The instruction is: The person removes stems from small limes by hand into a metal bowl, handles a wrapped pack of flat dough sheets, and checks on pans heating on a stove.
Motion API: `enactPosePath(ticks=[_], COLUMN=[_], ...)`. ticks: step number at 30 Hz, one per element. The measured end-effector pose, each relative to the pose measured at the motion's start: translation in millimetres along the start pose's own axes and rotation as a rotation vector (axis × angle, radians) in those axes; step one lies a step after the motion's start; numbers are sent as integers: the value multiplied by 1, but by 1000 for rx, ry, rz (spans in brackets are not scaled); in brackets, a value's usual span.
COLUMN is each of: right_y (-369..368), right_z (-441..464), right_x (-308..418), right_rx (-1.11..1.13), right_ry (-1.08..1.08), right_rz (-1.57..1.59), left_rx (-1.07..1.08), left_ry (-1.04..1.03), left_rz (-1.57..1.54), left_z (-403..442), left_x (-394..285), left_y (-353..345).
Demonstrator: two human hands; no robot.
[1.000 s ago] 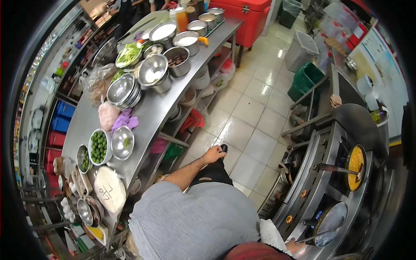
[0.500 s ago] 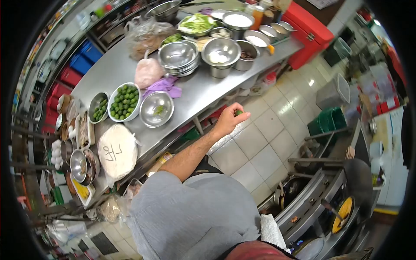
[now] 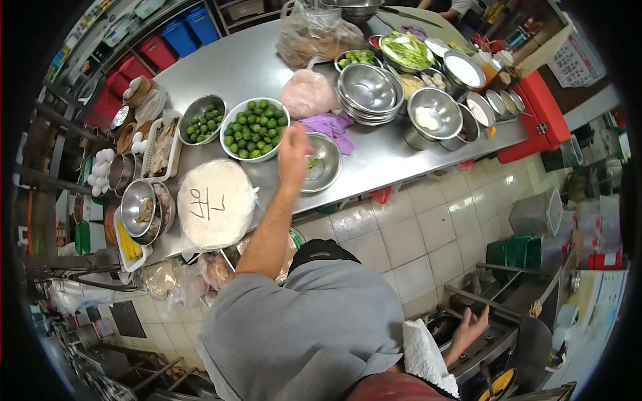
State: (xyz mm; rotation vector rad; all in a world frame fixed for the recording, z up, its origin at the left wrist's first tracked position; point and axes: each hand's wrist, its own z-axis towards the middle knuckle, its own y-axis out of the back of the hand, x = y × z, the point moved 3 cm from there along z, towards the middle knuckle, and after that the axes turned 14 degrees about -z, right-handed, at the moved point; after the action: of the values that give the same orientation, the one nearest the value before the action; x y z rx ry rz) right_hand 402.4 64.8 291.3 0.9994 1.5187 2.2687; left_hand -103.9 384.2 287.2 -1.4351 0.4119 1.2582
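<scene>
My left hand reaches over the steel table, blurred, between a white bowl of green limes and a metal bowl with small green pieces inside. Its fingers are smeared, and whether they hold anything cannot be made out. Low on the right, beside the stove, my right hand has its fingers spread and nothing in it. A smaller metal bowl of limes and a round white bagged item with black writing lie left of my left hand.
Stacked metal bowls, a purple cloth, a pink bag and pots fill the table's far side. A red cooler stands at its right end. A pan of yellow food is at lower right. Another person's arm shows at the top.
My left hand has moved from above the floor, where it held a small green item, leftward to the bowls. My right hand, earlier low by the pan with a utensil, has risen with fingers spread.
</scene>
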Motion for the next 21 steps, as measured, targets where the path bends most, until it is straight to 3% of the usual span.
enactPosePath(ticks=[4,5,7,12,15,19,21], right_y=[-48,-53,-74,-99,-113,-126,-138], right_z=[14,15,16,8,2,-10,-18], right_x=[63,85,103,141,138,117,97], right_rx=[202,273,332,468,513,534,561], right_ry=[170,123,174,216,221,165,79], right_rz=[68,112,160,145,147,193,214], left_rx=[-264,-315,-370,-234,-191,-361,-345], left_ry=[-249,-289,-448,-227,-214,-47,24], left_rz=[64,110,551,1123,1297,1457,1468], left_z=[71,89,128,179,201,206,204], left_x=[-29,-35,-46,-62,-53,-36,-28], left_y=[95,121,165,221,254,276,280])
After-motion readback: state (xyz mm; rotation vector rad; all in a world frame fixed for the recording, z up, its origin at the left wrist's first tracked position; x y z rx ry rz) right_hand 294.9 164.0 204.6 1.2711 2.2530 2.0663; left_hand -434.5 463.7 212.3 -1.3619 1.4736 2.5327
